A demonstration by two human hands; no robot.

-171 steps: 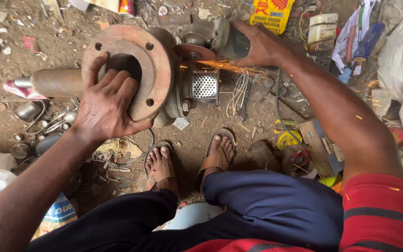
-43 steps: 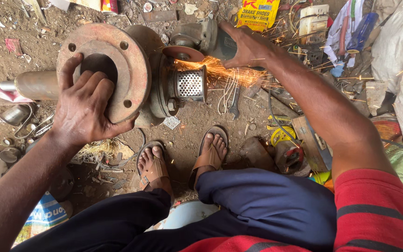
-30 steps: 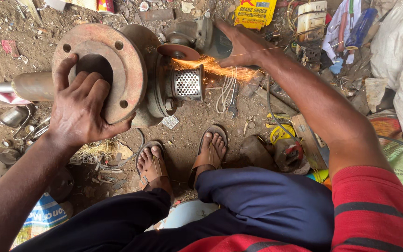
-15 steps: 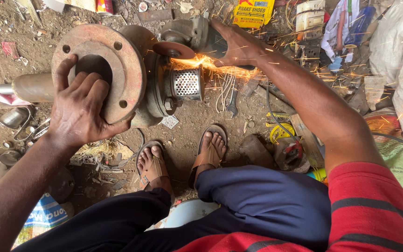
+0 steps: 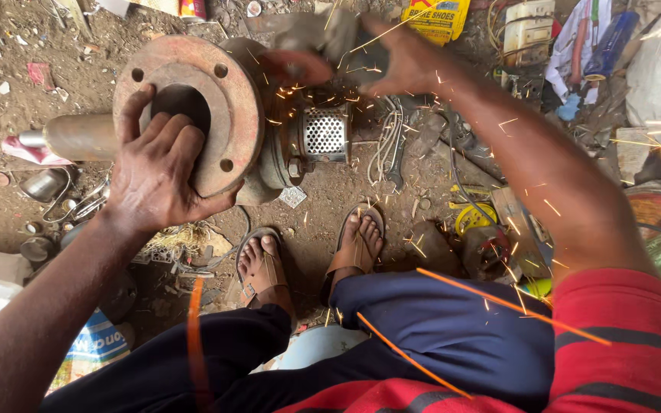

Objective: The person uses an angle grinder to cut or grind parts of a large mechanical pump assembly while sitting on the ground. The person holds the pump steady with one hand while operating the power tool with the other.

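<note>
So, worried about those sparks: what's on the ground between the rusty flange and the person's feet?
In the head view, only dirt and a small square metal scrap lie between the flange and the sandalled feet.

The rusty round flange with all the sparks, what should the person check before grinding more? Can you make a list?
1. Left hand steadying the rusty flange: ok, fingers hooked into its opening.
2. Right hand gripping the grinder: cannot tell, blurred.
3. Feet protected: not ok, open sandals, sparks landing nearby.
4. Hands gloved: not ok, both bare.
5. Sparks kept off clothes: not ok, streaks cross the red shirt.
</note>
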